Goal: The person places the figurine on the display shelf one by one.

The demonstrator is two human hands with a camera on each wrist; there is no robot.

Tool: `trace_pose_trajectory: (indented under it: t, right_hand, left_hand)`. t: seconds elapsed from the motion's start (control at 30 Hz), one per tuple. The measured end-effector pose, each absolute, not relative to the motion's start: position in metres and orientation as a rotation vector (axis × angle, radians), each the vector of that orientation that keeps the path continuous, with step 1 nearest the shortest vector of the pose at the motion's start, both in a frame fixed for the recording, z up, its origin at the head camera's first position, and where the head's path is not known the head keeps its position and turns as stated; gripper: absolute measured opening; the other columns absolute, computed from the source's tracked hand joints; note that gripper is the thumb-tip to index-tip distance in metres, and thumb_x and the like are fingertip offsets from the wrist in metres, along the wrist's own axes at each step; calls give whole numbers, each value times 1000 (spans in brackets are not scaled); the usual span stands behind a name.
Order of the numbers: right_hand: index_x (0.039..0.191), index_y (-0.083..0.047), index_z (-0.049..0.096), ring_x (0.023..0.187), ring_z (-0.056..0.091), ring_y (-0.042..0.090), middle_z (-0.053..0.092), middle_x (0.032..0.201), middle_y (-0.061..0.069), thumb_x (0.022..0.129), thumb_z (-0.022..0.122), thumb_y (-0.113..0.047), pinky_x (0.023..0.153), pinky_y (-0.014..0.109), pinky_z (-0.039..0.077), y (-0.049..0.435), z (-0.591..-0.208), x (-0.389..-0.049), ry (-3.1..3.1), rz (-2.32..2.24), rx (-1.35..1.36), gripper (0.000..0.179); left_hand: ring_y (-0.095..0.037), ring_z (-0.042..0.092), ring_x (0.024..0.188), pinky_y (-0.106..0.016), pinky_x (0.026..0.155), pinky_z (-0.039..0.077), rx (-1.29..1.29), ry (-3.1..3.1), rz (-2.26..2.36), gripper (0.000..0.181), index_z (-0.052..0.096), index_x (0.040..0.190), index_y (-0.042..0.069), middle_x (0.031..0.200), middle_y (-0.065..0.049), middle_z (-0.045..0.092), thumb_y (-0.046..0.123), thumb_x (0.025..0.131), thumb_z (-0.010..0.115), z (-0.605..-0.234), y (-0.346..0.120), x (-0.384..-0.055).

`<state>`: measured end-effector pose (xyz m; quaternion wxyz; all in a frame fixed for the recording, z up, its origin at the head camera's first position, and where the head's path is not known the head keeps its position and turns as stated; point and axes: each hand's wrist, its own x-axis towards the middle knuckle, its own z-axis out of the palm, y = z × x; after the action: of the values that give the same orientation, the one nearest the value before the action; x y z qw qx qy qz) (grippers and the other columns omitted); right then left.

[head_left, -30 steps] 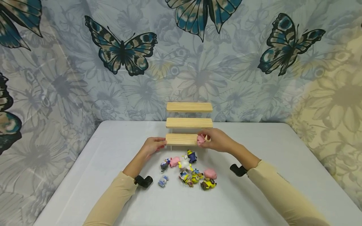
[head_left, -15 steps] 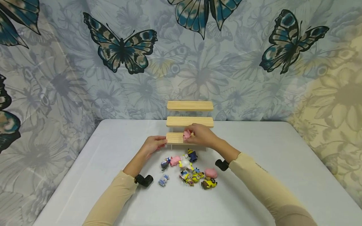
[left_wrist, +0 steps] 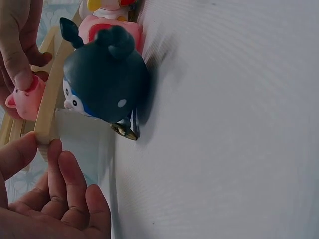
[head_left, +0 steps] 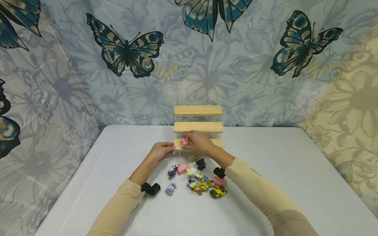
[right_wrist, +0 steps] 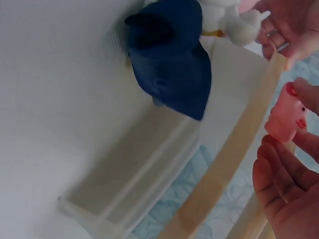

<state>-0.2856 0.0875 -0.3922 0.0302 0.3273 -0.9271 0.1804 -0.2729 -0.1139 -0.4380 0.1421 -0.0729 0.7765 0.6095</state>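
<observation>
A small pink pig figurine (head_left: 184,141) (right_wrist: 285,113) is pinched between the thumb and fingers of my right hand (head_left: 199,143). It stands upright at the left part of the lowest wooden board of a three-tier display shelf (head_left: 218,143). My left hand (head_left: 158,151) pinches the left end of that same board between thumb and fingertip, its other fingers loosely bent below in the left wrist view. In front of the shelf lies a dark blue figurine (left_wrist: 107,74), beside another pink pig figurine (head_left: 182,168) and a white-and-yellow figurine (head_left: 193,171).
Several yellow minion figurines (head_left: 204,186) lie in a cluster nearer me, with a pink figurine (head_left: 220,181) partly behind the right wrist camera. A small blue-grey figurine (head_left: 170,188) lies apart at left. The white table (head_left: 118,144) meets a butterfly-patterned backdrop (head_left: 251,98).
My right hand has carried the pig figurine leftward along the lowest board, from its right end to near its left end. The left hand has kept its grip on the board.
</observation>
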Motion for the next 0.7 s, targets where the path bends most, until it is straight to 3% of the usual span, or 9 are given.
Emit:
trace_pose_trajectory:
  t: [0.4,0.57,0.7]
  right_hand:
    - [117,-6,64,87,58,20,65,100,7,90,71,-25,78,35,47,80,-396,-285,-2834,598,1025,34]
    - [130,-6,58,99,61,24,63,115,13,90,70,-32,86,40,51,83,-391,-282,-2903,628,971,48]
    - [137,-8,54,100,63,26,61,118,15,93,67,-31,82,40,52,90,-384,-275,-2926,668,936,52]
  left_hand:
    - [-7,60,77,-25,71,45,-223,2244,1756,35,66,122,3,86,2,69,22,92,67,-440,-116,-275]
    - [-9,62,81,-25,72,46,-219,2230,1759,39,64,126,6,89,2,70,23,92,68,-441,-116,-276]
    - [-12,64,85,-26,74,48,-218,2228,1769,42,61,130,9,92,1,70,23,92,68,-441,-115,-275]
